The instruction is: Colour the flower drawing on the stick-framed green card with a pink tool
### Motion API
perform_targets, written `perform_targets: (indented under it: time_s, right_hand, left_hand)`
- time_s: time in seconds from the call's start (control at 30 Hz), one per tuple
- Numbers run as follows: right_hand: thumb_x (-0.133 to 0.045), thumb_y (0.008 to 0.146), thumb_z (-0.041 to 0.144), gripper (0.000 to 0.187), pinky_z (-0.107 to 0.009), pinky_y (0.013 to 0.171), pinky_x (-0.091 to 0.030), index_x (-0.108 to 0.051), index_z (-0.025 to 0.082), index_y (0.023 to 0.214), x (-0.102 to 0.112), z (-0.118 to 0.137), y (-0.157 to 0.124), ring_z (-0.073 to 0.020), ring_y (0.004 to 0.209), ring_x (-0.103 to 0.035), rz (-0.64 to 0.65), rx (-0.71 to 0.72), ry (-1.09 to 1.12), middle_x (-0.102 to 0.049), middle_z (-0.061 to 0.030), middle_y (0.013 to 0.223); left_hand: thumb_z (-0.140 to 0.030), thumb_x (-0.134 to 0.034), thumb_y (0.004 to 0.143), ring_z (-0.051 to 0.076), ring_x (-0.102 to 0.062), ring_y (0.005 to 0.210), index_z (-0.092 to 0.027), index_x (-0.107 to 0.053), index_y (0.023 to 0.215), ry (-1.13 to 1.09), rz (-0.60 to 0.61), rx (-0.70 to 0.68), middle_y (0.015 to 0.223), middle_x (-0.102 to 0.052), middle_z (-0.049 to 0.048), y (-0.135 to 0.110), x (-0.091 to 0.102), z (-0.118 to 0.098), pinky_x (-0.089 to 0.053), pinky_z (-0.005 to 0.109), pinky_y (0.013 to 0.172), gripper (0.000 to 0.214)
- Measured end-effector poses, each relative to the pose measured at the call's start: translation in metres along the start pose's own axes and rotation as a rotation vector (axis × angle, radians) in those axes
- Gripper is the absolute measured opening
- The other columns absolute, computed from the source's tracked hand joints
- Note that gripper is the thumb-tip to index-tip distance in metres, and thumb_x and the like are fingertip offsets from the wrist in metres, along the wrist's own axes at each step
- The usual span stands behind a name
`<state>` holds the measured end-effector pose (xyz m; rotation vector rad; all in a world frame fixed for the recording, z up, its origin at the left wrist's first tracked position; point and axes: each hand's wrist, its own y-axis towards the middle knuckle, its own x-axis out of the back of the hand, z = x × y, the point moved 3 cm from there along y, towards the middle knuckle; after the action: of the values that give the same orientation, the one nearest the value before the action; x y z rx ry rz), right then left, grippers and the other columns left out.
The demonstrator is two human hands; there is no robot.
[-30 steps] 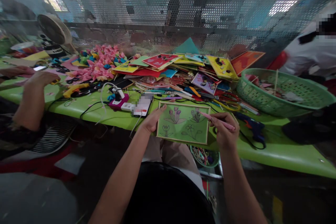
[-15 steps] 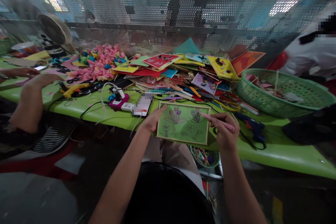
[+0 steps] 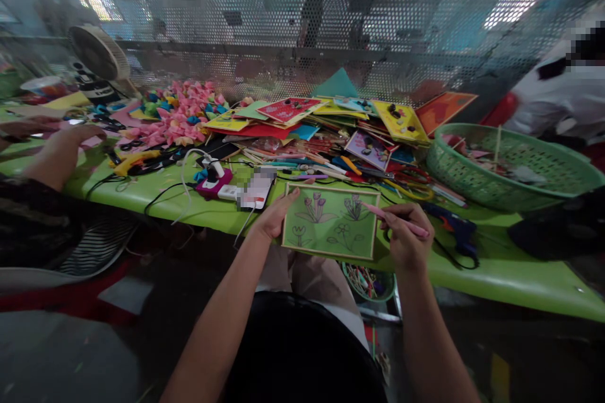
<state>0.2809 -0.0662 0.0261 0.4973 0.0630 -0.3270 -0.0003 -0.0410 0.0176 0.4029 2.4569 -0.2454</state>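
Observation:
A green card (image 3: pixel 326 227) with a pale raised border is tilted up at the table's front edge. Flower drawings cover it; the upper two have purple-pink petals, while the lower two are only outlines. My left hand (image 3: pixel 278 214) grips the card's left edge, thumb along the top. In my right hand (image 3: pixel 410 233) is a pink marker (image 3: pixel 401 221), held like a pen, its tip at the upper right flower. A white-screened phone (image 3: pixel 258 189) lies just beyond my left hand, beside a purple power strip (image 3: pixel 215 184) with plugs in it.
Decorated cards (image 3: pixel 293 110), pens and scissors (image 3: pixel 416 182) are heaped behind. A green basket (image 3: pixel 515 167) and a blue glue gun (image 3: pixel 456 230) sit at right. Pink folded pieces (image 3: pixel 182 113) and a fan (image 3: pixel 97 53) are at left, near another person's arm (image 3: pixel 59 148).
The rear end of the pink marker and my right hand have shifted slightly right. The other person's arm at left has moved back leftward. The card stays in place.

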Motion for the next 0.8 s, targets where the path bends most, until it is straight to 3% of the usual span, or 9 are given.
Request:
perform_targets:
  time_s: [0.27,0.47,0.8]
  right_hand:
    - [-0.080,0.075,0.030,0.010,-0.026,0.051,-0.044,-0.076,0.021,0.077,-0.0004,0.0018,0.0002,-0.0147,0.055,-0.059,0.025,-0.010,-0.047,-0.069,0.0013,0.067]
    - [-0.082,0.075,0.031,0.010,-0.027,0.055,-0.045,-0.077,0.022,0.078,0.0028,-0.0034,0.0002,-0.0155,0.059,-0.060,0.076,-0.024,-0.077,-0.069,0.0016,0.068]
    - [-0.081,0.075,0.032,0.011,-0.026,0.051,-0.043,-0.077,0.021,0.077,-0.0012,0.0021,0.0014,-0.0144,0.055,-0.059,0.025,-0.012,-0.070,-0.070,0.0010,0.069]
  left_hand:
    - [-0.037,-0.070,0.098,0.031,-0.073,0.123,-0.022,-0.061,0.151,-0.040,0.050,0.012,0.132,-0.076,0.0133,0.0009,0.0003,0.0015,-0.056,0.048,0.110,0.055]
    - [-0.036,-0.070,0.099,0.032,-0.073,0.123,-0.021,-0.063,0.149,-0.021,0.018,0.012,0.131,-0.077,0.0135,0.0010,0.0009,0.0011,-0.056,0.049,0.110,0.053]
    - [-0.037,-0.073,0.096,0.033,-0.073,0.123,-0.021,-0.062,0.150,-0.022,0.012,0.013,0.131,-0.077,0.0142,0.0005,0.0006,0.0008,-0.057,0.049,0.108,0.057]
